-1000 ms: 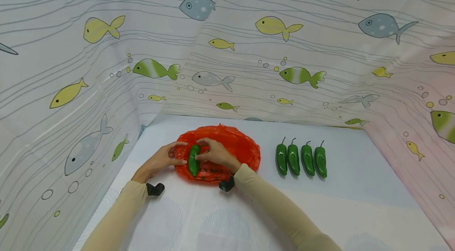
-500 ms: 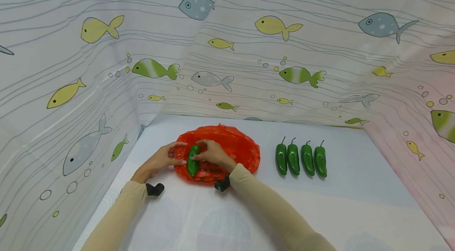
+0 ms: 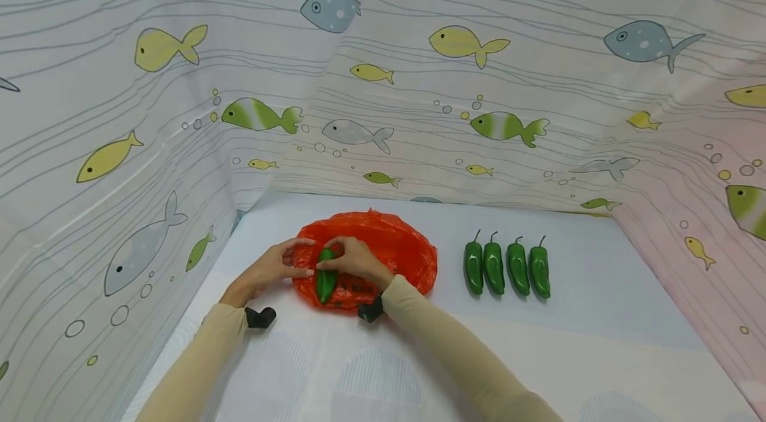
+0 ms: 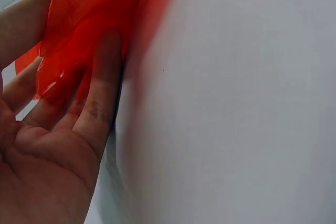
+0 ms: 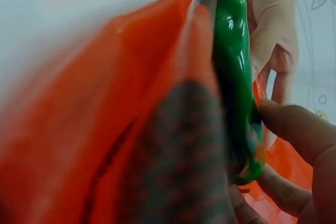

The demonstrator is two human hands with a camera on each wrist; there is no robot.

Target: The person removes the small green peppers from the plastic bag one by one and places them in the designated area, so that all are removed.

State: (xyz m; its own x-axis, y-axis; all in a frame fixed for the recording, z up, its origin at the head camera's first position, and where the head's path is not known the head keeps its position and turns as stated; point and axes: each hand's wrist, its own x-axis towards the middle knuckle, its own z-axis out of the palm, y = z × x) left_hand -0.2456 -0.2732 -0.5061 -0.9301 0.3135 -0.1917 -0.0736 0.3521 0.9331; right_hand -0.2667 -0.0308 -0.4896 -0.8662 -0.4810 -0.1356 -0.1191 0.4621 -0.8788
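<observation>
A red plastic bag [image 3: 407, 252] with dark printing lies spread with its mouth open. At its left edge, my left hand [image 3: 272, 269] grips the film; some of those fingers show through the plastic [image 4: 100, 9] in the left wrist view. My right hand [image 3: 361, 259] pinches a glossy green chili pepper [image 3: 326, 288] near its upper end, over the left part of the bag. In the right wrist view the pepper [image 5: 233, 51] stands alongside the bag's edge, with the left hand [image 5: 275, 19] behind it. The bag's inside is partly hidden by the right hand.
Several more green chili peppers [image 3: 494, 268] lie side by side to the right of the bag, stems pointing away. The pale table [image 3: 586, 342] is bordered by sheets [image 3: 407, 103] printed with fish at the back and both sides.
My right hand has shifted slightly left with the pepper, whose lower end has come a little nearer and tilted. My left hand stays at the bag's edge.
</observation>
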